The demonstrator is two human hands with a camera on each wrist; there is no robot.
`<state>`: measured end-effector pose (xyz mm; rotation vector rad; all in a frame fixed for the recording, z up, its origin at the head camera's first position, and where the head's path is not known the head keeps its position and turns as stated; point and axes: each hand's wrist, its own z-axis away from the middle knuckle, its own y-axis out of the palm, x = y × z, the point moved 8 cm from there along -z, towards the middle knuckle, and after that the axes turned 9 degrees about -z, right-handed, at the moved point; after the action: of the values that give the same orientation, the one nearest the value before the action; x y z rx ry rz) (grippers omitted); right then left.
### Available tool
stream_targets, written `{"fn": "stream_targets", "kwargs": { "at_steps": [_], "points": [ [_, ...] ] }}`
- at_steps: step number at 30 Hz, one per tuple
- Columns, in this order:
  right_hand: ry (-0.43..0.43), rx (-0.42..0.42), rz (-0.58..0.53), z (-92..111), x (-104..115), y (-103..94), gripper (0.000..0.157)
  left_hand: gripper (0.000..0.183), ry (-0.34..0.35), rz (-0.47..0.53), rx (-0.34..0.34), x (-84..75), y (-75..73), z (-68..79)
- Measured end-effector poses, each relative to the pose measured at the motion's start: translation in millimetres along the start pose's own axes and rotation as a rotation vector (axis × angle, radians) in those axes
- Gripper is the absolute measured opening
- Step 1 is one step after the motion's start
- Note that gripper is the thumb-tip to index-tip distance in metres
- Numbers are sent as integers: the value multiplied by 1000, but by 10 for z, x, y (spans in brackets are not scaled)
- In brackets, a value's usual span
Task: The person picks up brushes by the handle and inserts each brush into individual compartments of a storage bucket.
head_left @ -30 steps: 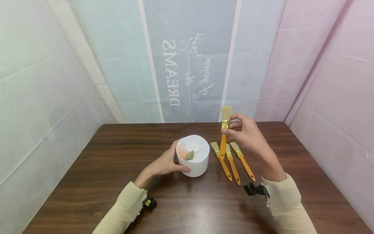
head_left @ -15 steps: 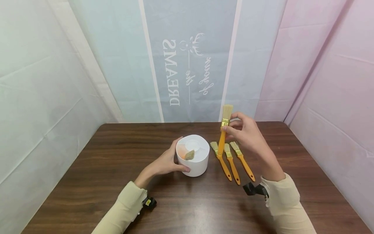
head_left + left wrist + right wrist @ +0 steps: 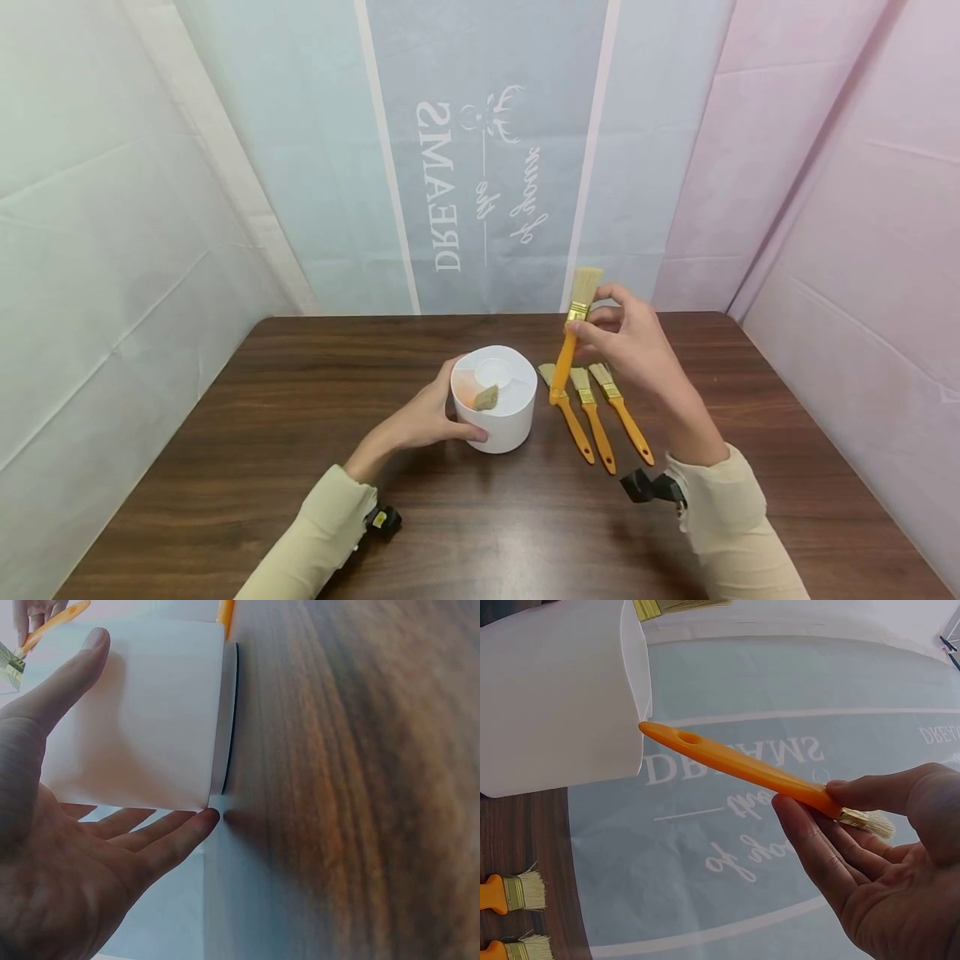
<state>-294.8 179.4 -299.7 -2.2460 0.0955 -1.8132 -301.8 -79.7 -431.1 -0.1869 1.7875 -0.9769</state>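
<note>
My left hand (image 3: 427, 421) holds a round white cup-like holder (image 3: 508, 432) on the table, thumb across the front and fingers round the far side. From an orange-tinted section inside it stick the bristles of one paintbrush (image 3: 487, 397); its handle is hidden. Between thumb and fingertips my right hand (image 3: 637, 343) pinches another paintbrush (image 3: 564, 360) near its metal band. Its bristles point up and away, and its orange handle slants down toward the holder. In the right wrist view the handle's end (image 3: 660, 733) appears close to the holder's rim; whether they touch, I cannot tell.
Three more paintbrushes, left (image 3: 577, 435), middle (image 3: 602, 443) and right (image 3: 634, 432), lie on the dark wooden table (image 3: 480, 533), right of the holder, handles toward me. Behind the table hangs a printed cloth (image 3: 480, 67); pale cloth walls (image 3: 112, 250) stand at the sides.
The paintbrush in my right hand has tilted, its handle end swinging left toward the holder and its bristles leaning right. My left hand and the holder have stayed nearly still.
</note>
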Motion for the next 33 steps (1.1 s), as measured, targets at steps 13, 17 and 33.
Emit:
{"fn": "stream_targets", "kwargs": {
  "at_steps": [13,17,33],
  "points": [
    [-52,-24,-67,11,56,8,37,114,-6,-3,-23,-5,-10,-14],
    [-68,-37,-81,18,74,4,37,114,-12,-3,-20,4,-7,-14],
    [-117,-59,-157,36,114,42,40,124,-53,-6,-6,15,9,-10]
  ]
}}
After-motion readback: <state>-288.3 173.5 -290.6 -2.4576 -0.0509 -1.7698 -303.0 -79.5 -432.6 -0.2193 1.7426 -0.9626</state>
